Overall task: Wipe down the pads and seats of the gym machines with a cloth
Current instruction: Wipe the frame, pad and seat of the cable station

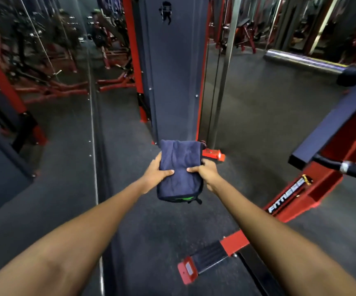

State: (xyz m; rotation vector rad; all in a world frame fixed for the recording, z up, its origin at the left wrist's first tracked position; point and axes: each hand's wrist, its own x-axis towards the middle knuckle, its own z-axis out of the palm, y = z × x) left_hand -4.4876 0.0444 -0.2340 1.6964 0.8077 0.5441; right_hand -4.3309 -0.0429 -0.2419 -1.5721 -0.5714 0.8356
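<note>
A folded dark blue cloth (180,167) with a bit of green at its lower edge is held out in front of me at arm's length, above the floor. My left hand (155,174) grips its left edge with the thumb lying on top. On the opposite edge, my right hand (208,174) grips in the same way. A dark padded bar (330,124) of a red-framed machine slants up at the right, apart from the cloth.
A tall dark weight-stack cover (172,71) with red uprights stands straight ahead. A mirror wall (34,82) runs along the left. A red machine foot (204,261) lies on the dark rubber floor below my right arm. A chrome roller (300,60) sits far right.
</note>
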